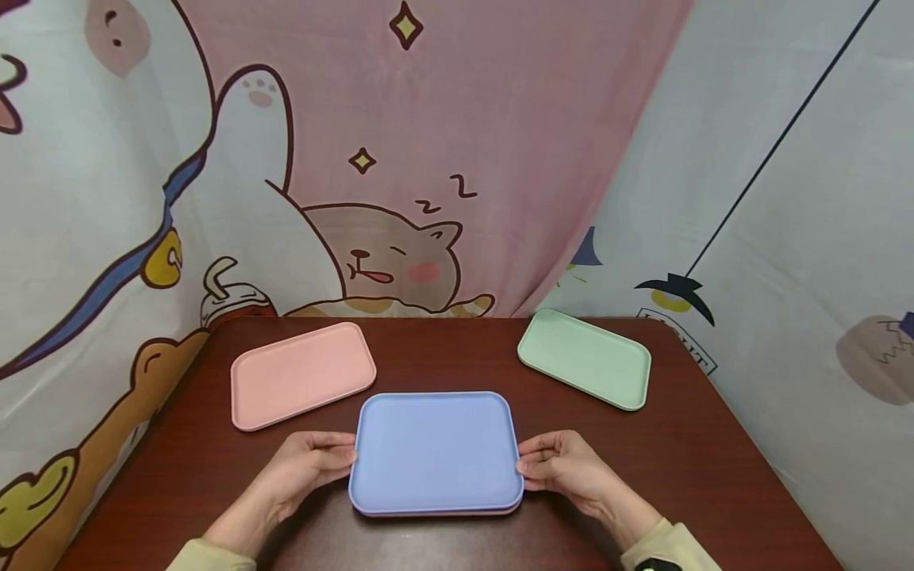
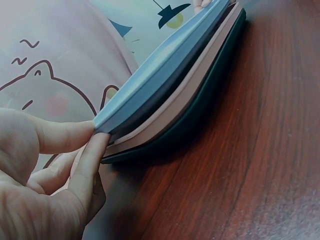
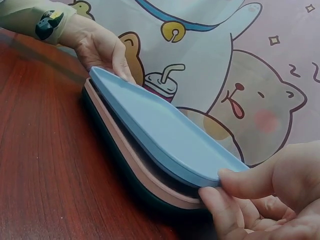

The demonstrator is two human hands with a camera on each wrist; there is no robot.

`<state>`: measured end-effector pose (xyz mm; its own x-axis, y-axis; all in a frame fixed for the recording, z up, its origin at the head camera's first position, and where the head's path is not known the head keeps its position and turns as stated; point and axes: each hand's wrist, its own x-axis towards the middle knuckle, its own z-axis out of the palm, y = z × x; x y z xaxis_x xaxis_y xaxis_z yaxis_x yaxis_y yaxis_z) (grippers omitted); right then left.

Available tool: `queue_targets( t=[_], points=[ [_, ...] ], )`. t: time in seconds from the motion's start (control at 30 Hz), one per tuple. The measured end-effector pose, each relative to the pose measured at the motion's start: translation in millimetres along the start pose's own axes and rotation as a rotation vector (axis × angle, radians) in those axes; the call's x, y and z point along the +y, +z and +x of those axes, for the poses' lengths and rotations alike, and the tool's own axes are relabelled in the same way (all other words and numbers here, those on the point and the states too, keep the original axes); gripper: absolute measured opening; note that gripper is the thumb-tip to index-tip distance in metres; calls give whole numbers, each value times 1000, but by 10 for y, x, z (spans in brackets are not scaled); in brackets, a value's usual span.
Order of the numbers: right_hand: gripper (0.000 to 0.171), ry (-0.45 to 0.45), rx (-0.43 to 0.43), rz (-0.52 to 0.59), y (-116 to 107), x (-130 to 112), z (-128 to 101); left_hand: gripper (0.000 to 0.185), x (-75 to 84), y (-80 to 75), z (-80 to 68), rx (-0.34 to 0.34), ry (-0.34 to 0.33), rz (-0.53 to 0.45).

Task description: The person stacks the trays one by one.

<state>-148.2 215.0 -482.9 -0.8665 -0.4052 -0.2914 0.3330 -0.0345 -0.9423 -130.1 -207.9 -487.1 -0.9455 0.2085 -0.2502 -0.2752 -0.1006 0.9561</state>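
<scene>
A blue rectangular tray (image 1: pixel 435 452) lies on top of a stack in front of me. Under it the wrist views show a pink tray (image 2: pixel 165 107), and lowest a dark greenish layer (image 3: pixel 135 192). My left hand (image 1: pixel 307 468) pinches the blue tray's left end, thumb on the rim and fingers beneath. At the opposite end my right hand (image 1: pixel 567 468) pinches the rim the same way. A dark gap shows between the blue tray and the pink one, which my fingertips partly cover.
A smaller pink tray (image 1: pixel 303 377) lies at the back left of the brown table (image 1: pixel 443 349). A smaller green tray (image 1: pixel 585 358) lies at the back right. Cartoon-print curtains (image 1: pixel 500 119) hang behind and beside the table.
</scene>
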Motion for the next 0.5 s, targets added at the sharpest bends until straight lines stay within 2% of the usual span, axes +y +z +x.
queue_targets(
  t=[0.5],
  points=[
    [29, -6, -6, -21, -2, 17, 40, 44, -37, -7, 23, 6, 17, 17]
  ],
)
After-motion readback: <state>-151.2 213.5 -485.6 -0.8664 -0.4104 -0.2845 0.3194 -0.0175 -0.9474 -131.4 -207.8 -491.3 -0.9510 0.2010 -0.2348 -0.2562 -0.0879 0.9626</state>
